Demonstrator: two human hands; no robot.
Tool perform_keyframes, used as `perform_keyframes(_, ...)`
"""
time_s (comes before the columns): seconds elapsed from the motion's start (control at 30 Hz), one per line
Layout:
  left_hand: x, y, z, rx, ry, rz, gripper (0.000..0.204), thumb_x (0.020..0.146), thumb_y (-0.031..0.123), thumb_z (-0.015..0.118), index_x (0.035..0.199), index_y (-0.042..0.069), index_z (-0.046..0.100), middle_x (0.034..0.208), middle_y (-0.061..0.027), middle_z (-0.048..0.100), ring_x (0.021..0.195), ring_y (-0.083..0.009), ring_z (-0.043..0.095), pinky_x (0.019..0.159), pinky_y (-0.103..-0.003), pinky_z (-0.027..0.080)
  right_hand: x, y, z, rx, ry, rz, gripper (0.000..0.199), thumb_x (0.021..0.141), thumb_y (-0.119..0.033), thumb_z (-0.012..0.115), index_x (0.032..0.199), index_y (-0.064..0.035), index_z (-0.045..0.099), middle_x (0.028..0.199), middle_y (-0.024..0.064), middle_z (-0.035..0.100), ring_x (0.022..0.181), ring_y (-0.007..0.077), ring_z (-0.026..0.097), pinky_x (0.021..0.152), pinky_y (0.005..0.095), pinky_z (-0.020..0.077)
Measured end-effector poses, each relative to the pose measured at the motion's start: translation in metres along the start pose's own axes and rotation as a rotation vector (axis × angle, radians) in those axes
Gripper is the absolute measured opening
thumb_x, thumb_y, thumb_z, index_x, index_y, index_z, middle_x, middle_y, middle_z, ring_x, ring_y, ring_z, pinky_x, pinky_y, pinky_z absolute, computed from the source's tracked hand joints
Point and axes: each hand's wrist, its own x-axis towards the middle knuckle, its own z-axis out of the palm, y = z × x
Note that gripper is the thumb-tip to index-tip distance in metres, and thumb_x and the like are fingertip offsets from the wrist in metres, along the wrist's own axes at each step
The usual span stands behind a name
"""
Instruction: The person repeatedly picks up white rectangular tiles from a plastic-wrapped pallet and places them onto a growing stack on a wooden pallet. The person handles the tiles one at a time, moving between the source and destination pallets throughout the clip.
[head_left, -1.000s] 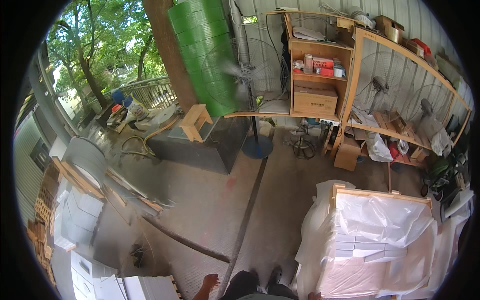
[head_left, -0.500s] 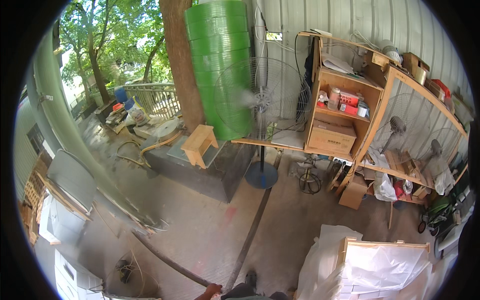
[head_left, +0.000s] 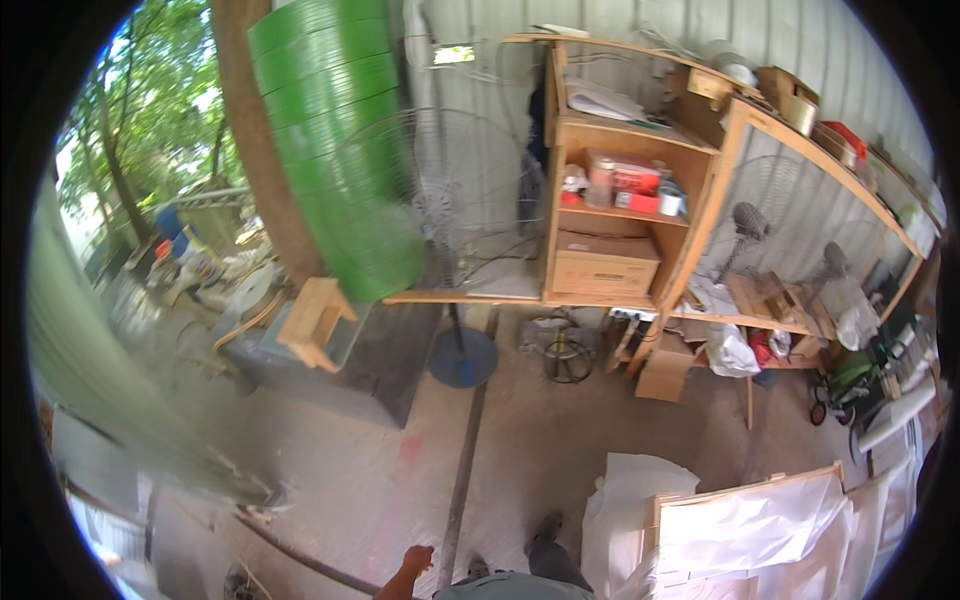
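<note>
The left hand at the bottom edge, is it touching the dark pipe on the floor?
Apart. The head view shows the left hand empty, with bare concrete floor visible between it and the dark pipe.

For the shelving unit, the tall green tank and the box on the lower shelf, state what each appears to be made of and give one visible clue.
Shelving unit: looks like bare, unpainted wood; pale tan boards with plain square edges.
Green tank: probably moulded plastic; even green colour, ribbed bands round it, slight sheen.
Box: apparently cardboard; flat matt brown faces with a folded top.
</note>
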Motion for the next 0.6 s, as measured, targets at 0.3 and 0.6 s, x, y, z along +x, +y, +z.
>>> perform_keyframes(0.3, 0.075, 0.05, 0.027, 0.284, 0.274, 0.549, 0.013, 0.081, 0.023, 0.052, 0.078, 0.01, 0.056, 0.053, 0.0003, 0.05, 0.049, -0.0188, 0.053, 0.04, -0.033, 0.041, 0.149, -0.107, -0.122, 0.276, 0.055, -0.29, 0.029, 0.082, -0.029, 0.058, 0.081, -0.0002, 0.061, 0.072, 0.0084, 0.063, 0.062, 0.0155, 0.061, 0.053, 0.0273, 0.0484)
perform_keyframes(0.6, 0.086, 0.18, -0.032, -0.595, 0.111, -0.117, 0.023, 0.082, 0.029, 0.055, 0.08, 0.006, 0.056, 0.059, -0.007, 0.053, 0.049, -0.022, 0.058, 0.039, -0.034, 0.046, 0.117, -0.408, -0.202, 0.666, 0.18, -0.68, 0.027, 0.078, -0.02, 0.062, 0.095, 0.0009, 0.058, 0.075, 0.0058, 0.06, 0.067, 0.0112, 0.057, 0.057, 0.0235, 0.047)
